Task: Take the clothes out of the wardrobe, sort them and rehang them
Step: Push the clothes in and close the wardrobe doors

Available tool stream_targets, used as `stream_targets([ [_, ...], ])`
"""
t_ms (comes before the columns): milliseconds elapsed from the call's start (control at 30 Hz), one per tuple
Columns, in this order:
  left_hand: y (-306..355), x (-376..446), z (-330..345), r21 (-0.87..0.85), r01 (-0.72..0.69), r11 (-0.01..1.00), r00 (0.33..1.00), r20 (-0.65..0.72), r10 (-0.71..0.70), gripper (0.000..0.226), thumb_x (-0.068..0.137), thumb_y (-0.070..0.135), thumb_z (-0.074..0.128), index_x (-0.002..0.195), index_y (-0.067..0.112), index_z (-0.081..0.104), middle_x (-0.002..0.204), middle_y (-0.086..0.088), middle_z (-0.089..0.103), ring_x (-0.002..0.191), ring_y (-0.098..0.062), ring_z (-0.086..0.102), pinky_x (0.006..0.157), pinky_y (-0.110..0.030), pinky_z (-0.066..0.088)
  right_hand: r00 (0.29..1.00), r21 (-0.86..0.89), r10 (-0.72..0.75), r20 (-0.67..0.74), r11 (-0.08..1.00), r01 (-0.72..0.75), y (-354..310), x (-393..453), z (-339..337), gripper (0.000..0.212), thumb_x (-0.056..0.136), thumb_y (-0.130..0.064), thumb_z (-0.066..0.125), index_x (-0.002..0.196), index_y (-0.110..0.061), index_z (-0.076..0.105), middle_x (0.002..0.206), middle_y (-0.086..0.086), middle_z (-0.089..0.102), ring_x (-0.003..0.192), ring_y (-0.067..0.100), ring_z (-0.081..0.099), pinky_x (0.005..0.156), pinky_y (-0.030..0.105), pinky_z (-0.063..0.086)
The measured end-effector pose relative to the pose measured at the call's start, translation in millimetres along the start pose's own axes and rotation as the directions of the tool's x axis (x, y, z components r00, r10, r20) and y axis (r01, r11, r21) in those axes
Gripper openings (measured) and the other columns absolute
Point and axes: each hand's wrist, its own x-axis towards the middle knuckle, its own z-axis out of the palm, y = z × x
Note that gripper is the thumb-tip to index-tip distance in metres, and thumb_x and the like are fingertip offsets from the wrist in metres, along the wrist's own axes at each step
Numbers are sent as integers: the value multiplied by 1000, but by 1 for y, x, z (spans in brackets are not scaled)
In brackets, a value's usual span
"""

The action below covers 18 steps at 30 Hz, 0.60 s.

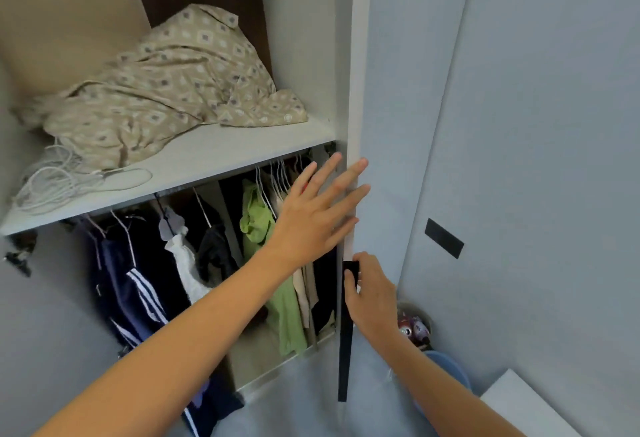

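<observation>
Your left hand (311, 215) is spread wide, fingers splayed and holding nothing, its fingertips at the front edge of the wardrobe door (381, 125); your right hand (372, 293) sits lower on that same door edge, fingers curled narrow around the top of the long black handle (346, 332), which runs vertically down the edge; the clothes (194, 263) hang under the shelf (207, 163), all to the left of the door edge and deeper into the wardrobe than either hand; nearest the door edge hang pale and dark garments, then the green garment (273, 263) directly behind your left wrist, then a white piece, then the navy trousers with white stripes (135, 284) farthest from the door; each garment hangs with its long axis straight down, while the hanger hooks (277, 177) line up in a row just below the shelf, running away from the door; so the left hand is the nearer one to the clothes, and I judge it need only travel left and slightly inward from the door edge to reach the hooks; the right hand is occupied with the handle and lies on the far side of the door edge from them; a patterned beige cloth (166, 83) and a coiled white cable (62, 180) lie on top of the shelf.
</observation>
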Motion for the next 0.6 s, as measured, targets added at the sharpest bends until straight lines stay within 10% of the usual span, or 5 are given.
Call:
stream_targets([
  [600,-178,-97,-28,296,260,919,951,88,-297,67,97,35,71,158,26,46,175,-8,18,160,-35,20,125,-57,27,910,4,-189,370,980,201,-121,97,167,18,109,-13,44,97,-10,56,76,5,64,64,23,57,61,37,46],
])
